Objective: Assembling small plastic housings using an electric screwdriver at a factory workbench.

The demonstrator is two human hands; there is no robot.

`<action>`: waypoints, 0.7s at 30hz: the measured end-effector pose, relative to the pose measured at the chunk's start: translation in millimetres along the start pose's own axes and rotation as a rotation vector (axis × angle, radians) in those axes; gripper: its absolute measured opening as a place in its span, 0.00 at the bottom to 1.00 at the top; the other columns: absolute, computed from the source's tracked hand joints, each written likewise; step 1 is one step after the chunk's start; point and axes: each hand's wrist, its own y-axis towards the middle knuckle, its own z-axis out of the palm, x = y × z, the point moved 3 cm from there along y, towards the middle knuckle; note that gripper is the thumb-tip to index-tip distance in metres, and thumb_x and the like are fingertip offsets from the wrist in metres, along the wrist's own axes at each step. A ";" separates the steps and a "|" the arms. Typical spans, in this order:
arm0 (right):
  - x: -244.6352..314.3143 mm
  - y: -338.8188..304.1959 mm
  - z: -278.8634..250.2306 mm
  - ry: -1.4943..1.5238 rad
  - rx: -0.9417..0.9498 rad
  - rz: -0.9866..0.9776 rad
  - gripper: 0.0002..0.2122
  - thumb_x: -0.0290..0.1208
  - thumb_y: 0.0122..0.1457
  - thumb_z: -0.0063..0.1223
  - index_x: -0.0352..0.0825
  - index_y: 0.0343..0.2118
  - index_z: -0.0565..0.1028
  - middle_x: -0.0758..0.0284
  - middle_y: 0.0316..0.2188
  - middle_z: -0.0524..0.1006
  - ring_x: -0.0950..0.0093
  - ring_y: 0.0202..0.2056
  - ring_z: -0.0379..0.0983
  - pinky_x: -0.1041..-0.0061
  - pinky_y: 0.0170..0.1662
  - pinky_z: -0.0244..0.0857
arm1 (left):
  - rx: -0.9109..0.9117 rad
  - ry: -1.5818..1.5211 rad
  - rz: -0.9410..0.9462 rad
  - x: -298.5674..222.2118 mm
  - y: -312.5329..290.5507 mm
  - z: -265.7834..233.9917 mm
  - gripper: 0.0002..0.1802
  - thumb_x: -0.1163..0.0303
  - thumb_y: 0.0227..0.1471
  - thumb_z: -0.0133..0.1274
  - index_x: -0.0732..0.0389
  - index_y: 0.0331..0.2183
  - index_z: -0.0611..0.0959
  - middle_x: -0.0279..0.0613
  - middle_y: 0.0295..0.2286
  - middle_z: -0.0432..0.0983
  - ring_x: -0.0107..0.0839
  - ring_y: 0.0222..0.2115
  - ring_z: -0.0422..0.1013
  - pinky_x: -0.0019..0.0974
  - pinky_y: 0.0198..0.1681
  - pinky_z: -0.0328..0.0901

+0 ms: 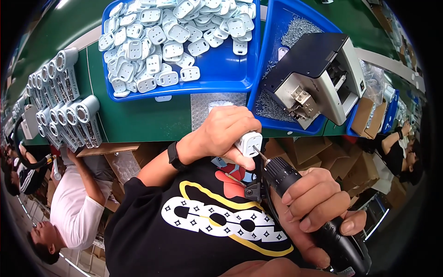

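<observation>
The left hand (226, 131) is gripping a small white housing (250, 144), fingers wrapping over the top and thumb pressing along the near side, so the end face is showing toward the right. The right hand (318, 203) is closing around a black power screwdriver (281, 175), and its thin bit (262, 155) is pointing up and left, the tip apparently meeting that end face. Whether the bit is spinning, the view isn't telling!

Doing this well is, in all likelihood, calling for a bit lying square to the face; a slanting tool would be risking a slip or a stripped head (and that thumb is sitting awfully near the tip). Steady pressure along the bit's own line should be serving better than a hard shove, with the left grip bracing firmly against the push.

As for position, the housing is sitting inside the left hand's grasp, poking out beyond the thumb, while the right hand is standing lower and to the right, apart from it, only the screwdriver bridging the gap. All of this is happening just off the near edge of the green bench (152, 120), with the screw machine (318, 69) looming beyond, to the right.
</observation>
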 end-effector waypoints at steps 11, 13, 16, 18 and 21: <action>-40.5 7.0 -75.6 -0.217 -0.220 0.069 0.27 0.54 0.62 0.55 0.39 0.53 0.62 0.64 0.26 0.72 0.70 0.22 0.71 0.68 0.28 0.68 | -0.020 0.018 0.000 -2.0 0.5 4.6 0.37 0.34 0.41 0.62 0.62 0.33 0.77 0.38 0.23 0.72 0.39 0.22 0.72 0.38 0.23 0.66; -33.5 -0.4 -68.9 -0.141 -0.227 0.125 0.28 0.54 0.61 0.56 0.38 0.52 0.61 0.64 0.26 0.72 0.71 0.21 0.70 0.69 0.26 0.68 | -0.022 0.015 -0.009 -3.9 0.8 8.1 0.37 0.34 0.41 0.61 0.62 0.32 0.77 0.38 0.23 0.72 0.39 0.22 0.72 0.38 0.23 0.66; 2.6 2.1 -31.5 -0.060 -0.161 0.044 0.30 0.55 0.60 0.58 0.38 0.52 0.60 0.65 0.25 0.71 0.72 0.19 0.70 0.71 0.22 0.68 | -0.003 -0.003 -0.001 4.9 6.0 9.1 0.37 0.33 0.42 0.61 0.62 0.32 0.77 0.38 0.23 0.72 0.39 0.22 0.72 0.38 0.23 0.66; 13.5 9.8 -23.5 -0.004 -0.088 0.025 0.29 0.54 0.59 0.59 0.36 0.51 0.63 0.68 0.25 0.71 0.75 0.20 0.69 0.74 0.24 0.67 | -0.005 0.019 -0.005 1.3 1.5 4.1 0.37 0.33 0.42 0.61 0.61 0.32 0.77 0.38 0.23 0.72 0.39 0.22 0.72 0.38 0.23 0.66; 7.3 16.1 -12.5 0.024 -0.005 -0.005 0.29 0.54 0.59 0.60 0.33 0.51 0.65 0.71 0.25 0.70 0.79 0.21 0.68 0.79 0.26 0.66 | 0.006 0.016 -0.006 0.7 1.6 1.6 0.37 0.34 0.42 0.61 0.61 0.32 0.77 0.38 0.23 0.72 0.39 0.22 0.72 0.38 0.23 0.66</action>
